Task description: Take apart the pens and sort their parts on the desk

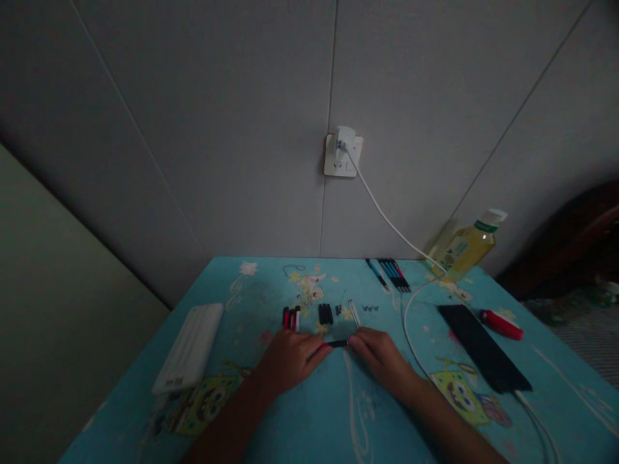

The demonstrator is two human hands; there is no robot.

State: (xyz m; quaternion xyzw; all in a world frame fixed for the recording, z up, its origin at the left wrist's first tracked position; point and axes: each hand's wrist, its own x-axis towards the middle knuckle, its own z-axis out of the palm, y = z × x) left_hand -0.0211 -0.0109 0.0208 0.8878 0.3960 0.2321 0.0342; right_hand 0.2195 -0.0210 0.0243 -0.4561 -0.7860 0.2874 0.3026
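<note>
Between my two hands, just above the table, lies a red and black pen (337,344). My left hand (293,357) pinches its red end, while the fingertips of my right hand (380,354) close on its dark tip end. Right behind my left hand are several red, black and white pen barrels (291,317), partly hidden by it. Short black pen parts (325,314) lie beyond the held pen, with smaller dark pieces (338,309) beside them. Thin pen refills (354,312) point toward my right hand, and several tiny springlike pieces (370,309) sit to their right.
Assembled-looking pens (394,275) lie near the wall. A white power bank (189,348) is at left. On the right are a black phone (485,348), a red object (501,324) and a bottle of yellow liquid (469,245). A white cable (407,322) runs from the wall socket (333,169).
</note>
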